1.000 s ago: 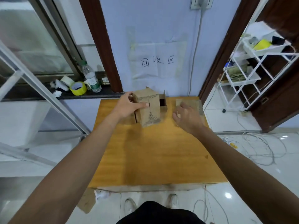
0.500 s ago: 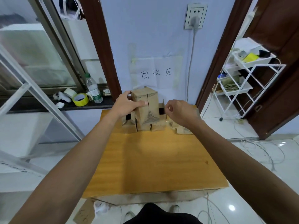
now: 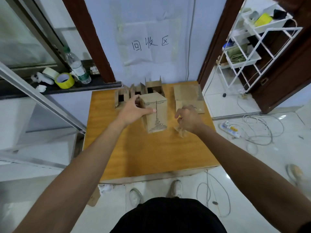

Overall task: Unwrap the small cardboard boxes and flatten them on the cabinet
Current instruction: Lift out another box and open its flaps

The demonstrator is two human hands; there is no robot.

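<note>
My left hand (image 3: 134,111) grips a small closed cardboard box (image 3: 156,118) by its left side, thumb across the front, holding it upright just above the orange cabinet top (image 3: 151,153). A dark slit runs down the box's front seam. My right hand (image 3: 189,119) hovers to the right of the box, fingers curled, with a crumpled brown strip of tape (image 3: 180,132) hanging from it. Opened boxes (image 3: 154,86) stand along the cabinet's far edge, one more at the left (image 3: 120,99). Flattened cardboard (image 3: 186,93) lies at the far right.
On the window ledge to the left stand a yellow tape roll (image 3: 64,80) and a water bottle (image 3: 76,68). A white wire rack (image 3: 249,47) fills the doorway at right. Cables and a power strip (image 3: 229,129) lie on the floor beside the cabinet.
My left hand has brought the box away from the back row toward me. My right hand has pulled away to the right, and the tape strip now hangs from it.
</note>
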